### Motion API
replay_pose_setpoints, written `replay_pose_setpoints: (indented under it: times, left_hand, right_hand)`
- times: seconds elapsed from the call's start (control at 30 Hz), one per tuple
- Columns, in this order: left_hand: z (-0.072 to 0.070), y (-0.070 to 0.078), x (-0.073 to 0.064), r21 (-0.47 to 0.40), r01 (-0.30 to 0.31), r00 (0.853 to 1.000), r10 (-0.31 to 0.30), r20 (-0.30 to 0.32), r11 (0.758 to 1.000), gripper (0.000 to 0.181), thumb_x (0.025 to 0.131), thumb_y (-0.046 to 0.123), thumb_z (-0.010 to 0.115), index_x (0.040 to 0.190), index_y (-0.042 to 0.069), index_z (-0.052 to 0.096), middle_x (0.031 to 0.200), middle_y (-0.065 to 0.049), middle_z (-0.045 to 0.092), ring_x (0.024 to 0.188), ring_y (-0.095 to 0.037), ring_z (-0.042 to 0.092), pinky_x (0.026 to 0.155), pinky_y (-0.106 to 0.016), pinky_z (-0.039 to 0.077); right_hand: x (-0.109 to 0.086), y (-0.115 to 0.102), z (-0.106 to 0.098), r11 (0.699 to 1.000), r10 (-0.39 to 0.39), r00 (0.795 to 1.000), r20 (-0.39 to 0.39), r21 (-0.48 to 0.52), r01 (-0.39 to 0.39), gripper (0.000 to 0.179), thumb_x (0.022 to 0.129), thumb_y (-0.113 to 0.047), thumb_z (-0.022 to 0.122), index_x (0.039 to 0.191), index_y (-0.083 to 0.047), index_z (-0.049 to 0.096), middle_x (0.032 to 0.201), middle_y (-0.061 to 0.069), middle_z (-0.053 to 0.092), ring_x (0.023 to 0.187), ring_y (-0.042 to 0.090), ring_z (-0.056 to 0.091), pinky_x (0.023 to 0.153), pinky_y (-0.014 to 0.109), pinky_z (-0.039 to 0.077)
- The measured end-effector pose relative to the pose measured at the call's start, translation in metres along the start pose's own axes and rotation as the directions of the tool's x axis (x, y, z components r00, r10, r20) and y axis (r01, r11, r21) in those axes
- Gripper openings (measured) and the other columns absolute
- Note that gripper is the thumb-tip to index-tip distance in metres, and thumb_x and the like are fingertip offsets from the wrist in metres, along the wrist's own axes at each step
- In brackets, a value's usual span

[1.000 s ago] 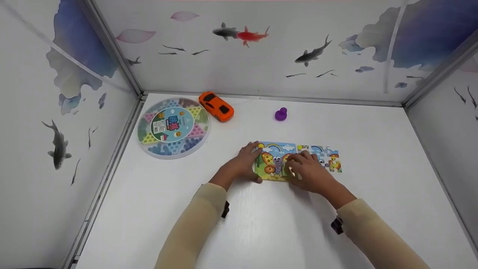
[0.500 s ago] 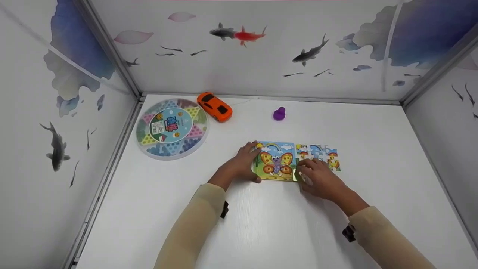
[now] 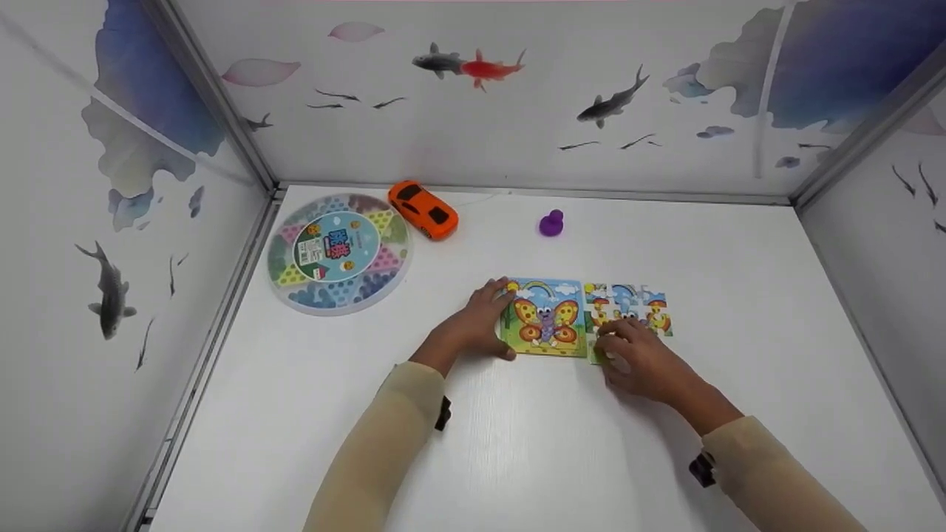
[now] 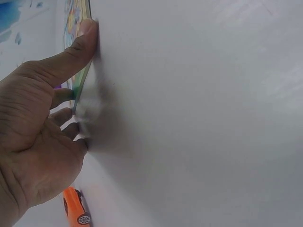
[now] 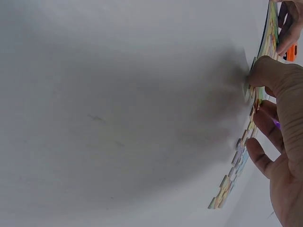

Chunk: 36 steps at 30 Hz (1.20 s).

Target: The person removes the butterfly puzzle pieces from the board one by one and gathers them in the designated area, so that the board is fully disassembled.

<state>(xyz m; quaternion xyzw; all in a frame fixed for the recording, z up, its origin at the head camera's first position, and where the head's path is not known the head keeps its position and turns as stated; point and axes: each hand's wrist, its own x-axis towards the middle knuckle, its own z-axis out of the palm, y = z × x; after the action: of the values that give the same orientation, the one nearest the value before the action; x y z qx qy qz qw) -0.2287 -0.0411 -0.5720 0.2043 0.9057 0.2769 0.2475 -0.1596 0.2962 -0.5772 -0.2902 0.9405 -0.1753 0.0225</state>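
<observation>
A square puzzle board (image 3: 547,314) with a butterfly picture lies flat on the table. My left hand (image 3: 479,324) rests along its left side; the thumb touches the lower corner and the fingers the upper edge. To the board's right, several jigsaw pieces (image 3: 656,313) lie joined, showing part of a similar picture. My right hand (image 3: 637,359) pinches a green puzzle piece (image 3: 593,355) at the lower left of these joined pieces, close to the board. Fingers cover much of that piece. In the right wrist view, thumb (image 5: 265,73) and fingertips are down at the row of pieces.
A round board-game box (image 3: 338,255) with a clear rim lies at the back left. Beside it sits an orange toy car (image 3: 423,210). A small purple toy (image 3: 551,223) stands behind the puzzle. Printed wall panels (image 3: 510,133) enclose the white table (image 3: 517,458).
My right hand has moved right, off the board, carrying the puzzle piece down to the lower left of the joined pieces. The butterfly picture is uncovered. My left hand stays at the board.
</observation>
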Motion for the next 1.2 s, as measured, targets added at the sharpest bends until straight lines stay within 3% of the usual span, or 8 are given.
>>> replay_pose_setpoints:
  times: [0.17, 0.37, 0.67, 1.0, 1.2]
  left_hand:
    - [0.0002, -0.0009, 0.0000, 0.008, -0.023, 1.000, 0.023, -0.012, 1.000, 0.115, 0.089, 0.030, 0.095, 0.178, 0.014, 0.024, 0.189, -0.004, 0.005, 0.176, -0.034, 0.003, 0.141, -0.051, 0.021]
    - [-0.0003, -0.0003, -0.0004, -0.007, -0.008, 1.000, 0.008, -0.005, 1.000, 0.115, 0.090, 0.029, 0.095, 0.178, 0.016, 0.023, 0.189, -0.002, 0.003, 0.176, -0.032, 0.000, 0.141, -0.051, 0.020]
    - [0.0000, -0.0025, 0.0006, 0.012, -0.011, 1.000, 0.011, 0.007, 1.000, 0.115, 0.090, 0.032, 0.094, 0.179, 0.016, 0.022, 0.189, -0.001, 0.002, 0.176, -0.029, -0.002, 0.142, -0.050, 0.018]
    - [-0.0003, -0.0016, 0.0008, 0.009, 0.009, 1.000, -0.010, 0.014, 1.000, 0.116, 0.091, 0.032, 0.094, 0.179, 0.019, 0.021, 0.189, 0.001, 0.000, 0.176, -0.031, 0.000, 0.141, -0.051, 0.020]
    - [-0.0007, -0.0017, 0.0018, 0.048, -0.033, 0.999, 0.033, 0.009, 0.998, 0.114, 0.090, 0.031, 0.094, 0.178, 0.013, 0.022, 0.189, -0.005, 0.004, 0.176, -0.032, 0.001, 0.143, -0.048, 0.012]
  right_hand:
    - [-0.0035, 0.0007, 0.0000, 1.000, 0.000, 1.000, -0.002, -0.004, 0.000, 0.026, 0.090, -0.009, 0.091, 0.113, -0.010, 0.080, 0.139, 0.015, 0.068, 0.123, 0.034, 0.066, 0.109, 0.059, 0.058]
    - [-0.0042, 0.0026, 0.0016, 1.000, -0.001, 1.000, 0.002, 0.014, 0.001, 0.024, 0.090, -0.011, 0.091, 0.112, -0.010, 0.082, 0.138, 0.013, 0.065, 0.117, 0.026, 0.068, 0.100, 0.049, 0.062]
    - [-0.0037, 0.0040, 0.0026, 0.999, 0.022, 1.000, 0.019, 0.049, -0.023, 0.020, 0.092, -0.012, 0.090, 0.111, -0.012, 0.085, 0.132, 0.010, 0.065, 0.117, 0.025, 0.068, 0.100, 0.048, 0.063]
    - [-0.0039, 0.0025, 0.0021, 0.999, -0.014, 1.000, -0.003, 0.031, 0.014, 0.020, 0.092, -0.010, 0.090, 0.111, -0.009, 0.087, 0.128, 0.011, 0.065, 0.115, 0.024, 0.070, 0.098, 0.046, 0.065]
    - [-0.0051, 0.0033, 0.0029, 0.999, -0.046, 0.999, -0.020, -0.008, 0.046, 0.019, 0.091, -0.012, 0.091, 0.109, -0.010, 0.086, 0.127, 0.010, 0.066, 0.114, 0.022, 0.069, 0.097, 0.045, 0.064]
